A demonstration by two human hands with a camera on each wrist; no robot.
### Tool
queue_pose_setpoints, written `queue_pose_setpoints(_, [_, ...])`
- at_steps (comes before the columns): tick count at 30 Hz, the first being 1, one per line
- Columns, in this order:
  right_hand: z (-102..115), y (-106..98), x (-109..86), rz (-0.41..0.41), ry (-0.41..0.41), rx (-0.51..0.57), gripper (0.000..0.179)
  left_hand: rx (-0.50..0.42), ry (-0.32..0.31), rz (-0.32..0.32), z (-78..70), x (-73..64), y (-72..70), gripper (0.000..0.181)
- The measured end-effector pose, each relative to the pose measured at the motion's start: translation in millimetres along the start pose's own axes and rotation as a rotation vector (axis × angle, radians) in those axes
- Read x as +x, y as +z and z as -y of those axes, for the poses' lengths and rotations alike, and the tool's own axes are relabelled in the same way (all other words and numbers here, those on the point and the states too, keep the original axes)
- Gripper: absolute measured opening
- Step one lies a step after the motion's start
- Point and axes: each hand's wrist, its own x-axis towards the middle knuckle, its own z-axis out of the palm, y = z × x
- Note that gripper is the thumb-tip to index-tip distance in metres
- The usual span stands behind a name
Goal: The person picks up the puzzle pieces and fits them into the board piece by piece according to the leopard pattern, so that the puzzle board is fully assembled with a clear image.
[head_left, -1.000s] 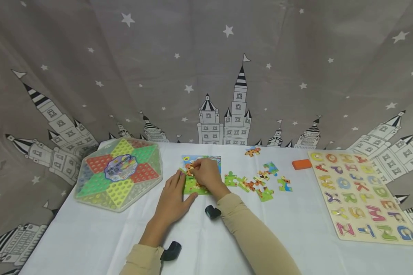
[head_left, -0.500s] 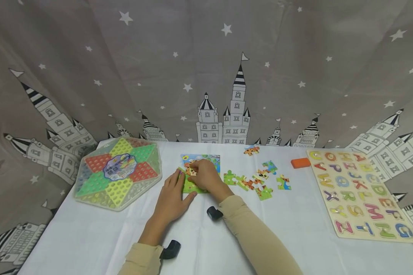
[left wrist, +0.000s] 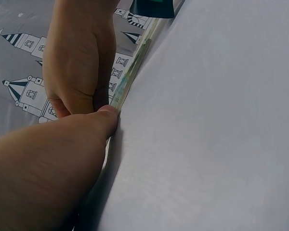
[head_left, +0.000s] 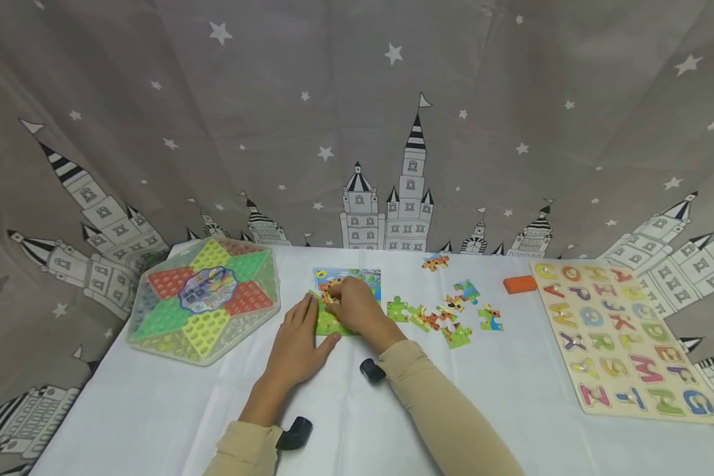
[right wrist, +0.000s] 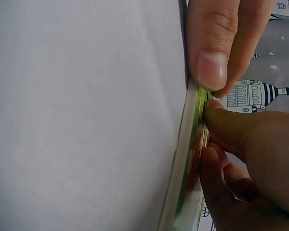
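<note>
In the head view, a jigsaw puzzle point(head_left: 328, 325) with a green and blue picture lies flat on the white table. My left hand point(head_left: 297, 340) rests along its left edge, fingers extended and thumb spread towards the near edge. Over the puzzle's middle, my right hand point(head_left: 359, 307) has curled fingers; its thumb and fingertips pinch a jigsaw piece point(head_left: 332, 291) with an orange animal picture, low against the board. The right wrist view shows the right thumb point(right wrist: 226, 120) and fingertips touching the puzzle surface beside a finger point(right wrist: 213, 48) of the left hand. The palm covers much of the picture.
Several loose puzzle pieces point(head_left: 455, 334) lie to the right, with one piece point(head_left: 436, 262) farther back. An orange block point(head_left: 520, 284) sits near a wooden alphabet board point(head_left: 631, 344). At the left is a hexagonal Chinese checkers case point(head_left: 205, 301). A castle-print curtain point(head_left: 309, 185) hangs behind.
My right hand has shifted slightly and its fingers have lowered onto the puzzle, the thumb now lying nearer the picture's middle. The left hand keeps its place; the loose pieces have not moved.
</note>
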Motion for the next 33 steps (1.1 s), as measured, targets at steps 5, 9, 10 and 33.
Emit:
queue_pose_setpoints(5, [-0.6,-0.1,-1.1,0.026,0.021,0.003,0.041,0.004,-0.014,0.013,-0.4,-1.0,0.9,0.089])
queue_pose_setpoints(9, [-1.2,0.6,-1.3,0.025,0.009,0.006,0.041,0.016,-0.016,0.003,-0.1,-1.3,1.2,0.089])
queue_pose_setpoints(10, [-1.5,0.9,-1.4,0.018,0.003,0.004,0.041,0.017,-0.016,0.001,-0.1,-1.4,1.3,0.089])
queue_pose_setpoints(33, [-3.7,2.9,-4.6,-0.030,0.004,0.062,0.045,0.026,-0.021,-0.021,-0.9,0.5,3.5,0.085])
